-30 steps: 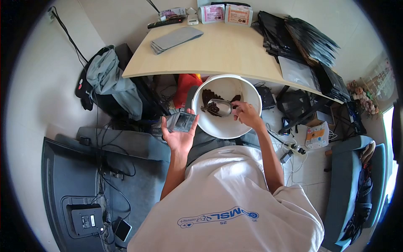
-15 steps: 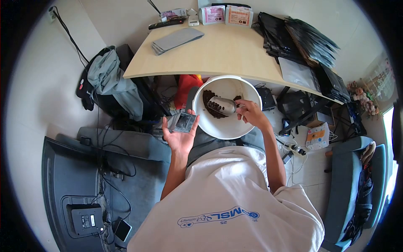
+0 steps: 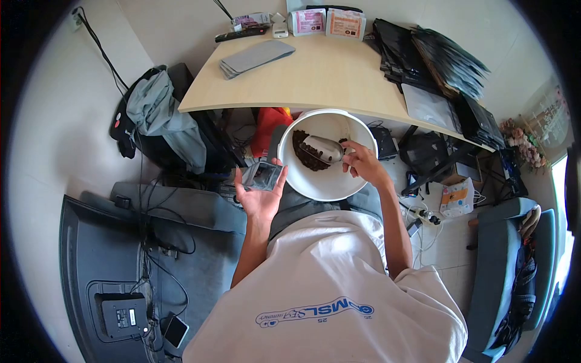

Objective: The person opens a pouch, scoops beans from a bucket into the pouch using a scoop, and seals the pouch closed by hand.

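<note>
My right hand [image 3: 362, 164] grips a metal scoop [image 3: 325, 149] inside a white bucket [image 3: 331, 189]. The scoop is tilted so that its rounded metal side shows, just over a pile of dark brown beans or pieces [image 3: 307, 160] on the bucket floor. To the left of the bucket, my left hand [image 3: 261, 201] has its thumb and fingers around a small grey, partly see-through bag [image 3: 262, 175] with its mouth facing up. The bag's contents are too dark to make out.
Beyond the bucket is a wooden table [image 3: 327, 78] with grey flat bags [image 3: 256, 57], pink and orange pouches [image 3: 345, 23] and stacked black bags [image 3: 411, 54]. A red bag [image 3: 269, 132] is behind the bucket. Cables and a blue-grey seat [image 3: 181, 209] lie left.
In my right hand the scoop has turned over; the dark pieces seen in it before are mostly out and the pile beneath looks larger. My left hand stays nearly still with the bag.
</note>
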{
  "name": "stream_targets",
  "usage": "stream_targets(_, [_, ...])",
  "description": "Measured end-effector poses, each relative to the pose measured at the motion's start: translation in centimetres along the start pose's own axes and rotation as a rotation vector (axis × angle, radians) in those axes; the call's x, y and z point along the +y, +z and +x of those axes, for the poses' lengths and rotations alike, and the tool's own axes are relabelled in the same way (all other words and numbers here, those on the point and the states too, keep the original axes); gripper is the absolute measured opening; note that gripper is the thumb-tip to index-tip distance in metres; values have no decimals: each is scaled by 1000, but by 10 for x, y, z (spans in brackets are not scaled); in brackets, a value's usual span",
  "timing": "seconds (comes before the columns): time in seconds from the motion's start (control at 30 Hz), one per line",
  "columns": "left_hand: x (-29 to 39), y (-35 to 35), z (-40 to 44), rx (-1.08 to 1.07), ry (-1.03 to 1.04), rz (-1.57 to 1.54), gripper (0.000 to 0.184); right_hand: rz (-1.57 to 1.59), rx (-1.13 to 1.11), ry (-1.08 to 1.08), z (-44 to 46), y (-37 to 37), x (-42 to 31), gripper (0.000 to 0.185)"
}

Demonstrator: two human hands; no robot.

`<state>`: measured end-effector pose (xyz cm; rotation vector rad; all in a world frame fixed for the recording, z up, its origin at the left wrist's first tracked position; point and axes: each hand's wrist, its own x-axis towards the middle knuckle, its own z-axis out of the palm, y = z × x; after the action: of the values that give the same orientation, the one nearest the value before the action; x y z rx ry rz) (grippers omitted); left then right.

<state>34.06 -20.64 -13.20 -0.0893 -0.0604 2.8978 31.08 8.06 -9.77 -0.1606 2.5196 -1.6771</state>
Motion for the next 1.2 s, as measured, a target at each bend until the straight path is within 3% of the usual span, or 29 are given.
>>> stream_targets(0.17, [-1, 4, -1, 14, 4, 12, 64, 103, -1, 28, 0, 1, 2, 28])
stream_targets(0.37, [1, 0, 0, 27, -9, -41, 58, 55, -41, 18, -2, -3, -6, 28])
stream_targets(0.63, [-1, 2, 0, 52, 9, -37, 58, -58, -124, -15, -31, -12, -66, 34])
stream_targets(0.83, [-1, 1, -3, 67, 48, 67, 57, -176, -172, -226, -49, 3, -115, 27])
stream_targets(0.97, [-3, 3, -5, 70, 69, 170, 58, -525, -77, -429, -43, 41, -113, 29])
stream_targets(1.07, [-3, -2, -3, -75, 19, 244, 62, -834, -19, -422, -42, 76, -123, 24])
stream_targets(1.2, [-3, -1, -2, 48, 58, 214, 63, -963, 39, -438, -48, 95, -147, 29])
